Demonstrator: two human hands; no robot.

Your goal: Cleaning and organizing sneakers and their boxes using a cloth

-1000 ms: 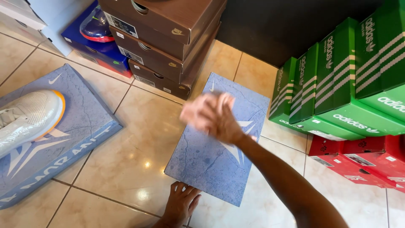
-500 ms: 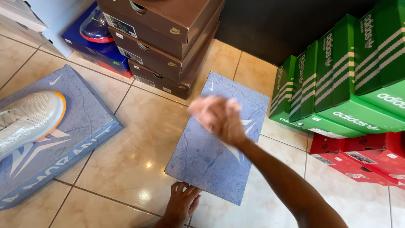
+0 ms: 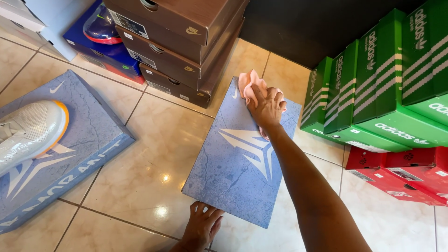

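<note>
A flat blue-grey cardboard shoebox lid [image 3: 242, 158] with a white angular emblem is laid on the beige tiled floor [image 3: 154, 154], long axis running away from the person. A crumpled pink cloth [image 3: 249, 86] is pressed onto the lid's far edge, near its far right corner, by the right hand [image 3: 267, 106]; fingers are curled over the cloth, so the grip is closed on it. The left hand [image 3: 201, 225] is laid flat on the floor, fingers spread, touching the lid's near edge; nothing is gripped.

Progress, as judged: wiping appears under way at the far end. No visible difference between cleaned and uncleaned surface can be made out, so the share done cannot be told; the middle and near part are not covered by the cloth at present.

Surroundings: a stack of brown shoeboxes [image 3: 182, 42] just beyond the lid's far left corner, close enough to crowd strokes there. Green striped shoeboxes [image 3: 387, 84] over red boxes [image 3: 401, 172] to the right, near. A second blue-grey box [image 3: 70, 149] carrying a white sneaker [image 3: 28, 133] to the left, well apart.
</note>
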